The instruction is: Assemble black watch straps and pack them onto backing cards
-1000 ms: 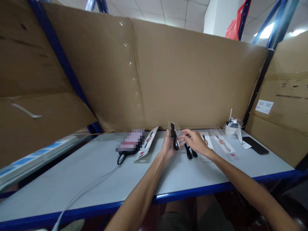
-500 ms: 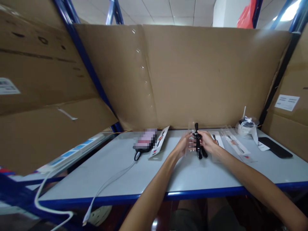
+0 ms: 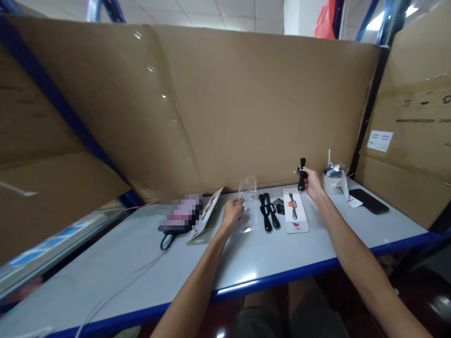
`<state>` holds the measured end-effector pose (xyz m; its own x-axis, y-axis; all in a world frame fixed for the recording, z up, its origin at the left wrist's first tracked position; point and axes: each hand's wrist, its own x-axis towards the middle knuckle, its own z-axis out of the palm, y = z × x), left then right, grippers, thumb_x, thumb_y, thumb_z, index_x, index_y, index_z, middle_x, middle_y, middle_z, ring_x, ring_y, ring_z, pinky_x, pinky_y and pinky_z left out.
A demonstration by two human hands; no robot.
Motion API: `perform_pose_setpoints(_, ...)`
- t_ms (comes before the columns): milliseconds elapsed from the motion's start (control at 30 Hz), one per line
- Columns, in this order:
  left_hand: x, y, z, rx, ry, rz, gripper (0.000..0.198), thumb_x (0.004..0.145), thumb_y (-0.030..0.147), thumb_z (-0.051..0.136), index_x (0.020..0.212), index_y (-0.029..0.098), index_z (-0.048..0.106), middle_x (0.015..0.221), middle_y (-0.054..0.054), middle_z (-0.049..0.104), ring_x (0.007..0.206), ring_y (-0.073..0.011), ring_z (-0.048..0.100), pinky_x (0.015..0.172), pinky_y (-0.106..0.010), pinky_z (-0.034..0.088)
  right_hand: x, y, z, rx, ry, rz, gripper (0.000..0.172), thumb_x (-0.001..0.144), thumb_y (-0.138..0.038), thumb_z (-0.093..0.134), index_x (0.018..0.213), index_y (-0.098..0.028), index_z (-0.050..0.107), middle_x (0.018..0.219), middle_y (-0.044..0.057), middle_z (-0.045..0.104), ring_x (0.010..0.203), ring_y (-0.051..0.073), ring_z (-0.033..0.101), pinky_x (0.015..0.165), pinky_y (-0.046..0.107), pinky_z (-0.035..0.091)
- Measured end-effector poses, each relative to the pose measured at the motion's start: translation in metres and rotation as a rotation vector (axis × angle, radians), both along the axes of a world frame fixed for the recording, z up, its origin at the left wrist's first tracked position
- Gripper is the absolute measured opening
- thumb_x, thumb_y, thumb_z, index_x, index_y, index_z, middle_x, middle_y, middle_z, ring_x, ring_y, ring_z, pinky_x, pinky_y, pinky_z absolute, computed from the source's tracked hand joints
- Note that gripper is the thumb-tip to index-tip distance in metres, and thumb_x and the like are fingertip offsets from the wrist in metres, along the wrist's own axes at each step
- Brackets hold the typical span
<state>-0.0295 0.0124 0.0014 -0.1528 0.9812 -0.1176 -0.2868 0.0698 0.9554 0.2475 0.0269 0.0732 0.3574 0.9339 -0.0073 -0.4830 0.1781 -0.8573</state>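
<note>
My right hand (image 3: pixel 313 182) is raised above the back right of the table, closed on a black double-ended tool (image 3: pixel 302 180) with two flared ends, held upright. My left hand (image 3: pixel 232 213) has its fingers curled at the edge of a clear plastic bag (image 3: pixel 249 213). Two more black double-ended tools (image 3: pixel 269 213) lie side by side to the right of the bag. Beside them is a small dark angular piece (image 3: pixel 279 205). A white printed card (image 3: pixel 296 221), picturing such a tool, lies below my right hand.
A phone-like device (image 3: pixel 179 216) with a loop and cable and a tilted printed card (image 3: pixel 206 218) are on the left. A wrapped cup with a straw (image 3: pixel 333 180) and a black phone (image 3: pixel 369 201) stand and lie at right. Cardboard (image 3: pixel 264 103) walls the back.
The black tools held together between my hands have come apart: two now lie on the table and one is in my right hand, which moved right. The view has turned right.
</note>
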Motion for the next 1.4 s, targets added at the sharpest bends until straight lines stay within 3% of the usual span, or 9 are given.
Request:
perform_pose_setpoints(233, 0.033, -0.01, -0.003, 0.057, 0.19, -0.198, 0.04, 0.076, 0.007, 0.062, 0.116, 0.014, 0.062, 0.052, 0.004, 0.06, 0.033, -0.0103, 0.049, 0.035, -0.016, 0.029, 0.02, 0.006, -0.001, 0.033, 0.112, -0.1, 0.011, 0.092, -0.017, 0.051, 0.082, -0.017, 0.056, 0.052, 0.0, 0.066, 0.033, 0.006, 0.032, 0.036, 0.02, 0.022)
perform_pose_setpoints(333, 0.062, -0.002, -0.006, 0.055, 0.233, -0.33, 0.045, 0.077, 0.01, 0.063, 0.121, 0.014, 0.06, 0.053, 0.003, 0.062, 0.032, -0.0113, 0.048, 0.036, -0.018, 0.029, 0.022, 0.008, -0.002, 0.041, 0.16, -0.094, 0.015, 0.094, -0.015, 0.048, 0.082, -0.017, 0.055, 0.05, 0.0, 0.065, 0.032, 0.006, 0.029, 0.036, 0.019, 0.021)
perform_pose_setpoints(467, 0.117, 0.012, 0.0, 0.134, 0.433, -0.327, 0.05, 0.083, 0.015, 0.062, 0.133, 0.012, 0.054, 0.052, 0.003, 0.061, 0.033, -0.0109, 0.043, 0.04, -0.02, 0.029, 0.019, 0.004, 0.0, 0.047, 0.142, -0.036, 0.015, 0.095, -0.015, 0.048, 0.082, -0.016, 0.056, 0.052, 0.001, 0.067, 0.033, 0.006, 0.03, 0.036, 0.018, 0.02)
perform_pose_setpoints(667, 0.173, 0.019, 0.014, 0.293, 1.025, -0.374, 0.016, 0.09, 0.021, 0.057, 0.093, 0.013, 0.07, 0.08, -0.014, 0.072, 0.081, -0.0247, 0.07, 0.071, -0.03, 0.048, 0.01, -0.004, 0.003, 0.046, 0.039, 0.035, 0.012, 0.093, -0.017, 0.05, 0.083, -0.016, 0.057, 0.057, 0.002, 0.07, 0.033, 0.006, 0.029, 0.035, 0.018, 0.02)
perform_pose_setpoints(800, 0.16, 0.018, 0.01, 0.324, 1.038, -0.378, 0.029, 0.087, 0.014, 0.055, 0.111, 0.01, 0.07, 0.088, -0.014, 0.074, 0.087, -0.0243, 0.07, 0.076, -0.031, 0.048, 0.006, -0.005, 0.003, 0.034, 0.004, 0.067, 0.016, 0.095, -0.016, 0.048, 0.081, -0.016, 0.056, 0.059, 0.002, 0.071, 0.032, 0.005, 0.027, 0.035, 0.018, 0.019)
perform_pose_setpoints(1000, 0.094, 0.002, 0.016, 0.364, 0.611, -0.317, 0.034, 0.089, 0.033, 0.057, 0.115, 0.012, 0.065, 0.088, -0.009, 0.07, 0.073, -0.0189, 0.067, 0.064, -0.027, 0.047, -0.008, -0.007, -0.002, -0.006, -0.083, 0.13, 0.019, 0.099, -0.016, 0.046, 0.082, -0.017, 0.054, 0.061, 0.001, 0.071, 0.034, 0.005, 0.032, 0.036, 0.018, 0.026)
perform_pose_setpoints(1200, 0.05, -0.041, 0.031, 0.131, 0.248, -0.661, 0.065, 0.082, 0.077, 0.056, 0.097, 0.014, 0.06, 0.08, -0.01, 0.07, 0.069, -0.0219, 0.071, 0.059, -0.028, 0.05, -0.051, -0.026, -0.014, -0.008, -0.23, 0.36, 0.015, 0.1, -0.02, 0.049, 0.085, -0.018, 0.054, 0.078, 0.003, 0.075, 0.039, 0.007, 0.043, 0.039, 0.019, 0.039)
perform_pose_setpoints(1300, 0.049, -0.056, 0.028, 0.105, 0.13, -0.78, 0.062, 0.083, 0.076, 0.058, 0.094, 0.016, 0.057, 0.067, -0.006, 0.067, 0.056, -0.019, 0.066, 0.055, -0.028, 0.05, -0.074, -0.038, -0.023, 0.015, -0.29, 0.411, 0.013, 0.099, -0.024, 0.05, 0.086, -0.02, 0.052, 0.084, 0.002, 0.075, 0.042, 0.008, 0.047, 0.037, 0.019, 0.038)
perform_pose_setpoints(1400, 0.05, -0.059, 0.02, 0.156, 0.049, -0.742, 0.05, 0.086, 0.067, 0.061, 0.09, 0.018, 0.053, 0.047, 0.006, 0.05, 0.035, -0.0101, 0.044, 0.041, -0.022, 0.038, -0.089, -0.041, -0.036, 0.073, -0.356, 0.411, 0.014, 0.098, -0.029, 0.052, 0.086, -0.021, 0.051, 0.08, -0.001, 0.072, 0.041, 0.008, 0.048, 0.036, 0.019, 0.035)
